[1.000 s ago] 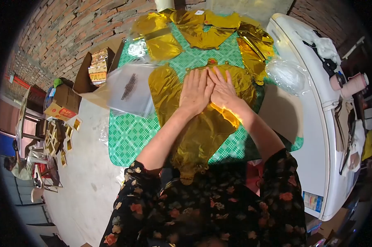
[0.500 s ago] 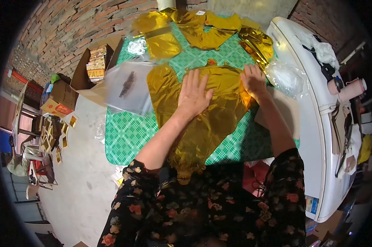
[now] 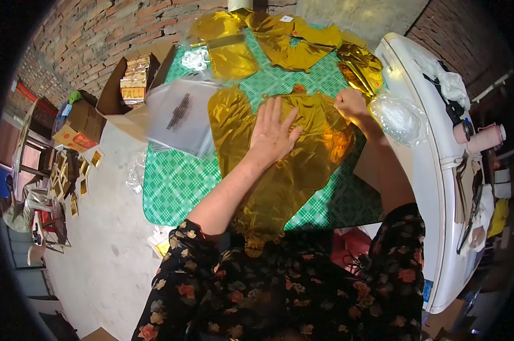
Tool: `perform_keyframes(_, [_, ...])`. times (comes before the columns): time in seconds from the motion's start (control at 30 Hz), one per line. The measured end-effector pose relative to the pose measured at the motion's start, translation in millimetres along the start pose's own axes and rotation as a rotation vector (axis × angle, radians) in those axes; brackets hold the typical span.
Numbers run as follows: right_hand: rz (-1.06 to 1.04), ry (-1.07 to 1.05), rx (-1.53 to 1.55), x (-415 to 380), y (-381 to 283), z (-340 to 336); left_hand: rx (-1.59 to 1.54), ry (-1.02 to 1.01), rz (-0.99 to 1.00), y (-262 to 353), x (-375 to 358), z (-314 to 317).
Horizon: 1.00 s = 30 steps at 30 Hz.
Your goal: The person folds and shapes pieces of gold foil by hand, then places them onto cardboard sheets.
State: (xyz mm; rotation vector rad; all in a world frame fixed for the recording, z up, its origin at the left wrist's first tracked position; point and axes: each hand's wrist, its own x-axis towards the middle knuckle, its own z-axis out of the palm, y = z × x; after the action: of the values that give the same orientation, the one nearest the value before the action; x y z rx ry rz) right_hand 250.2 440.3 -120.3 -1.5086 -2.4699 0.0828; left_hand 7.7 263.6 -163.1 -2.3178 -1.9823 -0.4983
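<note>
A flat gold foil balloon (image 3: 291,182) lies across the green checked table cover (image 3: 177,193), its narrow lower end hanging over the front edge towards my body. My left hand (image 3: 274,133) presses flat on its upper middle, fingers stretched out and thumb apart. At the balloon's upper right edge, my right hand (image 3: 352,107) is closed, its fingers curled on the foil border; the fingertips are partly hidden. Below that hand, the foil shines orange and is creased. Clear plastic bags (image 3: 180,116) with dark print lie beside the balloon on the left.
More gold foil pieces (image 3: 294,48) lie along the table's back, with a bunch of white ribbon (image 3: 195,58). A clear plastic bundle (image 3: 399,116) and brown cardboard (image 3: 385,165) are at the right, beside a white fridge lying along the table (image 3: 433,199). An open carton (image 3: 126,108) stands left.
My right hand has gone from lying on the foil with bent fingers to a closed grip at its edge. The left hand stays flat on the foil. The view has shifted slightly.
</note>
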Motion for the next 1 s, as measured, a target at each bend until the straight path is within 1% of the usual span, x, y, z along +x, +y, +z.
perform_keyframes(0.03, [-0.006,0.055,-0.007,1,-5,-3,0.003,0.0,-0.002,0,0,0])
perform_keyframes(0.13, [0.087,-0.042,0.206,0,-26,-35,0.006,-0.005,-0.008,1,1,-1])
perform_keyframes(0.23, [0.067,-0.053,0.354,10,-32,-35,0.012,0.002,-0.003,1,0,-2])
perform_keyframes(0.33, [0.167,-0.275,0.315,25,-43,-32,-0.016,0.005,-0.007,1,1,-1])
perform_keyframes(0.43, [-0.068,-0.33,0.979,-3,-57,-44,-0.032,0.017,-0.003,0,1,-1])
perform_keyframes(0.53, [0.293,-0.373,1.314,-17,-104,-65,0.015,-0.046,-0.019,2,2,-6])
perform_keyframes(0.57, [0.264,-0.39,1.339,-17,-99,-64,0.032,-0.079,-0.023,3,3,-8])
perform_keyframes(0.63, [0.275,-0.228,1.217,-19,-88,-49,0.066,-0.146,-0.031,3,4,-8])
perform_keyframes(0.67, [0.279,-0.146,1.154,-20,-81,-38,0.005,-0.068,-0.014,2,4,-7])
perform_keyframes(0.73, [0.12,-0.122,0.862,-21,-39,-10,-0.119,0.088,0.021,0,2,0])
perform_keyframes(0.77, [0.043,-0.11,0.716,-21,-21,8,-0.1,0.068,0.015,1,1,-1])
perform_keyframes(0.8, [0.02,-0.044,0.632,-25,-10,32,-0.081,0.048,0.009,2,1,-4])
perform_keyframes(0.83, [-0.002,0.022,0.548,-34,-17,41,-0.061,0.026,0.002,2,1,-5])
perform_keyframes(0.87, [-0.198,0.139,0.411,-47,-16,42,-0.052,0.01,-0.003,3,1,-7])
perform_keyframes(0.9, [-0.374,0.282,0.257,-62,-31,28,-0.042,-0.006,-0.007,3,1,-8])
perform_keyframes(0.93, [-0.438,0.371,0.286,-65,-40,34,-0.033,-0.022,-0.012,3,2,-8])
perform_keyframes(1.0, [-0.567,0.551,0.346,-69,-53,43,-0.064,0.021,0.015,1,2,-4])
